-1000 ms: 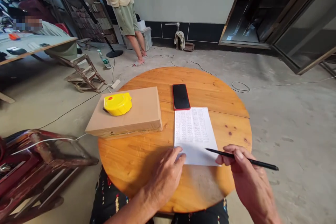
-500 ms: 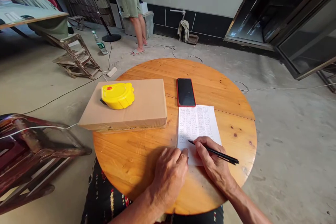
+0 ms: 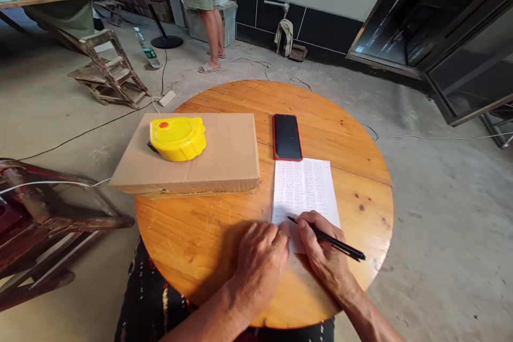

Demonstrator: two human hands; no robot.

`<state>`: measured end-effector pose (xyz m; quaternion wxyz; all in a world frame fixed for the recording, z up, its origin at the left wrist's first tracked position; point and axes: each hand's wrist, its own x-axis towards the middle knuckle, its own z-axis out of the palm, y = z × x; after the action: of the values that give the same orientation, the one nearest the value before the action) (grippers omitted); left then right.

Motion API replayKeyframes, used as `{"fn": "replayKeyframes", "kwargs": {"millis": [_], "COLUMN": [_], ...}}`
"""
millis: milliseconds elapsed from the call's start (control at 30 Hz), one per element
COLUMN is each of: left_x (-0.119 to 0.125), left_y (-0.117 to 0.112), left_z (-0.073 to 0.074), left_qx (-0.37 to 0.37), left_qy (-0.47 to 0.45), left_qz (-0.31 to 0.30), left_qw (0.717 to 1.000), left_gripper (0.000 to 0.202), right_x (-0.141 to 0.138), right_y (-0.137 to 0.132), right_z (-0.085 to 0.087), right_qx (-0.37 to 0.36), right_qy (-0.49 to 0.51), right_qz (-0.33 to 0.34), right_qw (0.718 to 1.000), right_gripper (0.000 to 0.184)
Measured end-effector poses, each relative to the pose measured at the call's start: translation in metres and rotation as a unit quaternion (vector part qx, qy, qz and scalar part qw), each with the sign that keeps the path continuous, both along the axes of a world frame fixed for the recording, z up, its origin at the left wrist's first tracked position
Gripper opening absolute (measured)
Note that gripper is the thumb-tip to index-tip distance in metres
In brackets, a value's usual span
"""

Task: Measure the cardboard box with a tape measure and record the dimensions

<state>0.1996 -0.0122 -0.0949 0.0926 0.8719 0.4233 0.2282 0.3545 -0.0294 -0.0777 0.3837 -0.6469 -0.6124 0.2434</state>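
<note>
My right hand (image 3: 323,246) is closed around a black pen (image 3: 340,246), its tip touching or just above the lower part of a white sheet of paper (image 3: 302,187). Rows of small writing in columns cover most of the sheet. Its lower right is hidden by my right hand. My left hand (image 3: 262,256) rests on the table with fingers curled in, its thumb side at the paper's lower left edge; nothing shows in it. Just beyond the sheet lies a phone (image 3: 287,137) with a red case and dark screen, touching or nearly touching the paper's top edge.
On the round wooden table (image 3: 352,155), a cardboard box (image 3: 224,155) bears a yellow tape-measure-shaped case (image 3: 178,138). Wooden chairs (image 3: 112,72) stand on the left, near a water bottle (image 3: 147,48). Cables cross the floor. A person (image 3: 206,16) stands beyond the table.
The view has tilted slightly down, so background things sit higher in the picture. The pen tip has shifted very little along the lower rows; my left hand stays in place.
</note>
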Motion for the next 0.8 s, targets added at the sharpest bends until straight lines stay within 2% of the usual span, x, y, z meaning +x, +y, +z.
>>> {"fn": "replayKeyframes", "kwargs": {"millis": [333, 800], "left_x": [0.0009, 0.0008], "left_y": [-0.0016, -0.0002], "left_z": [-0.0059, -0.0049], "left_qx": [-0.003, -0.003], "left_qy": [-0.026, -0.031], "left_qz": [0.019, 0.017], "left_qw": [0.999, 0.999], "left_gripper": [0.018, 0.020], "right_x": [-0.0008, -0.0018], "right_y": [0.0015, 0.0033], "right_z": [-0.0026, -0.0018], "right_qx": [0.013, 0.005], "right_qy": [0.015, 0.023], "right_qz": [0.015, 0.010], "right_qw": [1.000, 1.000], "right_gripper": [0.019, 0.018]}}
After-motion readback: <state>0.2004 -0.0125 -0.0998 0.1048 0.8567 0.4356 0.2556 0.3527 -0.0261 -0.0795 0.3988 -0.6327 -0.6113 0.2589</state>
